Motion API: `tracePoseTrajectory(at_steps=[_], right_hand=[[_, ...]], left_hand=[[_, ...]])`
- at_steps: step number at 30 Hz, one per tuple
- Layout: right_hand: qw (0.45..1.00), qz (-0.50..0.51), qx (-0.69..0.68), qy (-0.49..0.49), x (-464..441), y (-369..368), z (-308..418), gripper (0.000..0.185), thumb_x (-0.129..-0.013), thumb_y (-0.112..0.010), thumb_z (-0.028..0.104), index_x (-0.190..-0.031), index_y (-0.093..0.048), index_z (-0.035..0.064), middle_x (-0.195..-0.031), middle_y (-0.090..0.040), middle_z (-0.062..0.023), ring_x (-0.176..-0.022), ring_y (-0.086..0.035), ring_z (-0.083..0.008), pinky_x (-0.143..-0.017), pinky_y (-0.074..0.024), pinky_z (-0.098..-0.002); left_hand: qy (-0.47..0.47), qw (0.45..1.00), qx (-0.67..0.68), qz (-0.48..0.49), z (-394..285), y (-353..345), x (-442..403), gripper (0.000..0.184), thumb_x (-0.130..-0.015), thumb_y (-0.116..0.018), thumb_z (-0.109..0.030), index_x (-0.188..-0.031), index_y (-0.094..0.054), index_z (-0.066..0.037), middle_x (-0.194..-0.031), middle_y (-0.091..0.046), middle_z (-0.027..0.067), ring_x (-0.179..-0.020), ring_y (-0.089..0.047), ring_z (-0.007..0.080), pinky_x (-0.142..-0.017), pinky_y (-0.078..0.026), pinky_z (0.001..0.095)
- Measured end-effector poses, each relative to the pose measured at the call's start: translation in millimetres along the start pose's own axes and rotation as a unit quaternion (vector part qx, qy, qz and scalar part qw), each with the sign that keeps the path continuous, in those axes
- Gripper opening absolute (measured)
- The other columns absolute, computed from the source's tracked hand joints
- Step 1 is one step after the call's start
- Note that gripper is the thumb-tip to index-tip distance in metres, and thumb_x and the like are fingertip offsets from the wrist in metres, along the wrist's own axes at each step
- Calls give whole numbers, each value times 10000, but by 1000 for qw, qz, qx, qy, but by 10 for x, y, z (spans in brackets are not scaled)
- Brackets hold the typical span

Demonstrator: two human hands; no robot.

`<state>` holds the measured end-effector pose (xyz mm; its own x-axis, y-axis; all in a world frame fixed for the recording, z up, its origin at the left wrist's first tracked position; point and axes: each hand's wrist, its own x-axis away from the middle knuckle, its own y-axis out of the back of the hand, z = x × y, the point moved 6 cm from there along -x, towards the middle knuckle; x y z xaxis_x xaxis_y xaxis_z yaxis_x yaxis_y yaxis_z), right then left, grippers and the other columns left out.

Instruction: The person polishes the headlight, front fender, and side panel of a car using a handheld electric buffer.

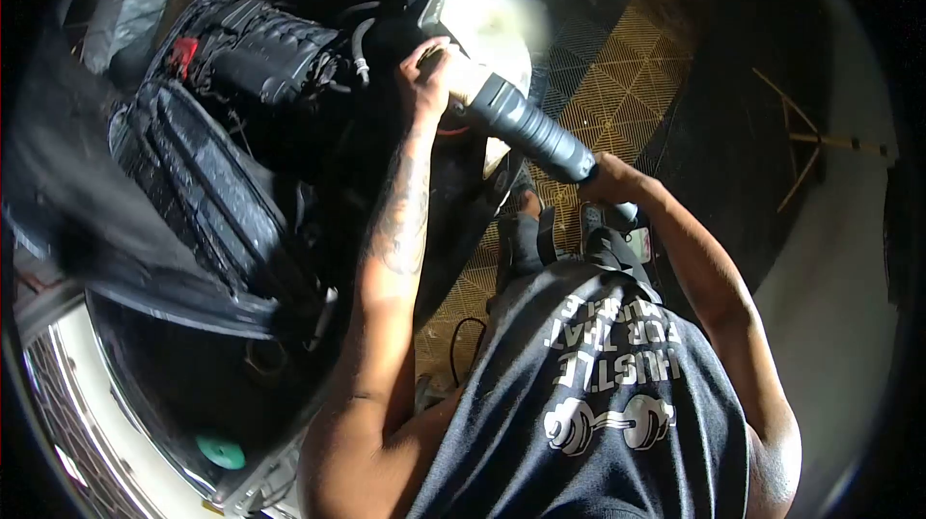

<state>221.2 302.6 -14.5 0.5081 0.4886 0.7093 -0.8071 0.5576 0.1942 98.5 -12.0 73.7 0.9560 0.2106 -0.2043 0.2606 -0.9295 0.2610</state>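
Note:
A polisher [540,138] with a long, dark, ribbed body slants across the front corner of a car, its front end lost in strong glare. My right hand [614,181] is wrapped around its rear end. At the front, my left hand [427,75] grips the pale head part, with the fingers curled over it. Just beyond is the headlight area [482,22], a bright, washed-out surface. Whether the polisher touches it I cannot tell, because glare and my left hand hide the contact.
To the left lies the open engine bay with a dark engine cover [265,56], a red cap [183,54] and a hose [361,51]. A green disc [222,451] rests at lower left. Yellow and black floor tiles [617,85] lie beyond; a yellow stand [818,140] is at right.

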Motion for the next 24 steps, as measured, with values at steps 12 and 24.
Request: tracePoseTrajectory(at_steps=[12, 24], right_hand=[[915, -136, 149, 350, 42, -1258, 116, 479, -672, -803, 248, -994, -628, -60, -742, -673, -251, -736, -707, -354, -638, -562, -412], [957, -56, -210, 193, -463, -1201, -606, 284, -716, -693, 202, -929, -699, 14, -780, -707, -157, -723, -699, -249, -681, -536, -366]], left_hand=[[-36, 988, -56, -142, -381, 1351, 1908, 304, -893, -637, -122, -1125, -643, 74, -1083, -695, 180, -1002, -670, 254, -932, -517, 388], [-5, 993, -118, -26, -327, 268, 1153, 315, -846, -641, -72, -1108, -638, 104, -1062, -700, 175, -975, -673, 227, -907, -519, 328]])
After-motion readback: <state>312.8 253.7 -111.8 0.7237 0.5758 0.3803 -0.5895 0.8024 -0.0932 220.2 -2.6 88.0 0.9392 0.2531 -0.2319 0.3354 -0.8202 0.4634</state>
